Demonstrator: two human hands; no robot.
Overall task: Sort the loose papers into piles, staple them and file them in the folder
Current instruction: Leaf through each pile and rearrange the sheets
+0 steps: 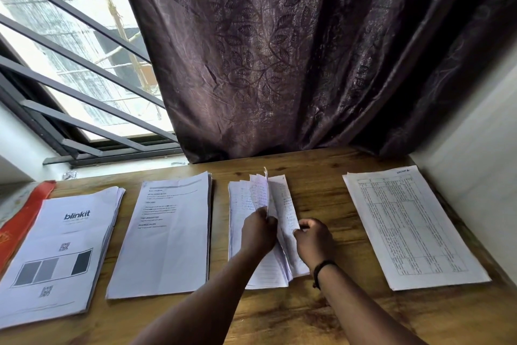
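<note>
Several paper piles lie in a row on the wooden table. At the far left is a pile topped by a "blinkit" sheet. Beside it sits a printed text pile. The third pile holds handwritten sheets. My left hand pinches some of these sheets and lifts them upright. My right hand grips the right-hand sheets of the same pile at their edge. A pile of table-printed sheets lies at the right. A red folder sticks out from under the blinkit pile.
A dark patterned curtain hangs behind the table's far edge. A barred window is at the back left. A white wall borders the table on the right. No stapler shows.
</note>
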